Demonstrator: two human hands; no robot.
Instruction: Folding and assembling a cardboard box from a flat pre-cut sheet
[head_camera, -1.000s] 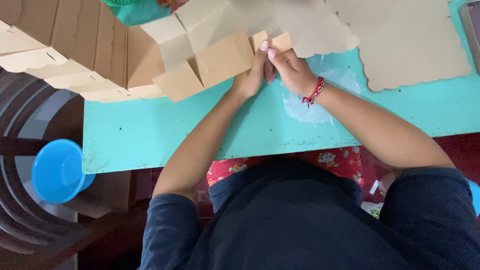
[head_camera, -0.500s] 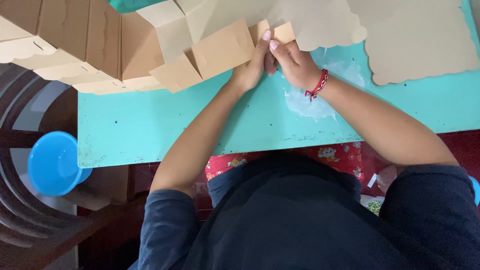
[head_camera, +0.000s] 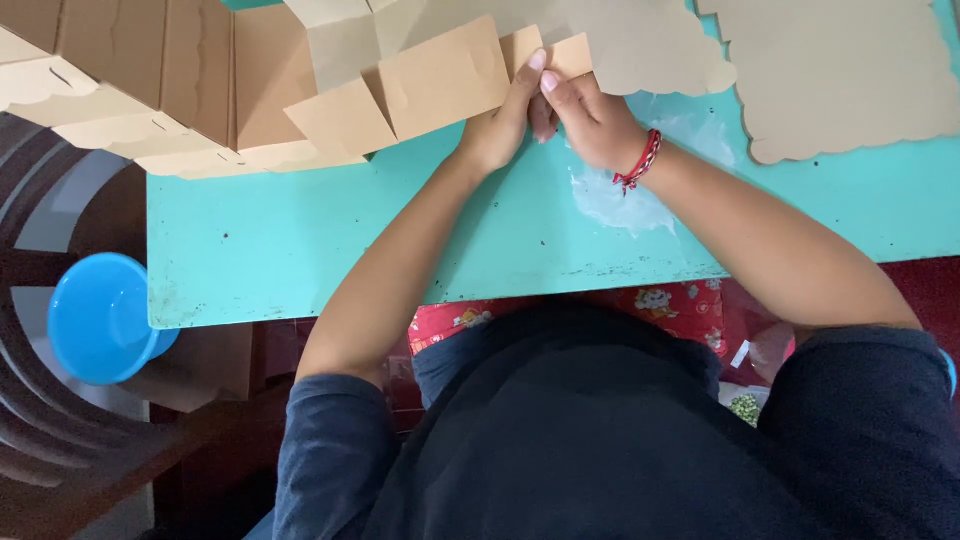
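A half-folded brown cardboard box piece (head_camera: 430, 85) lies at the far side of the turquoise table (head_camera: 300, 240). My left hand (head_camera: 505, 115) pinches its right edge, thumb and fingers closed on a flap. Beside it, touching, my right hand (head_camera: 590, 115) grips a small flap (head_camera: 572, 55) of the same piece. A red thread bracelet (head_camera: 638, 162) circles my right wrist. Both forearms reach out over the table from my dark blue sleeves.
A stack of folded cardboard boxes (head_camera: 130, 80) fills the far left. Flat scalloped cardboard sheets (head_camera: 850, 70) lie at the far right. A whitish smear (head_camera: 625, 195) marks the tabletop under my right wrist. A blue plastic bowl (head_camera: 100, 315) sits off the table's left edge.
The view has shifted slightly. My hands and the cardboard piece keep the same hold, with the fingers working a little higher along the flap.
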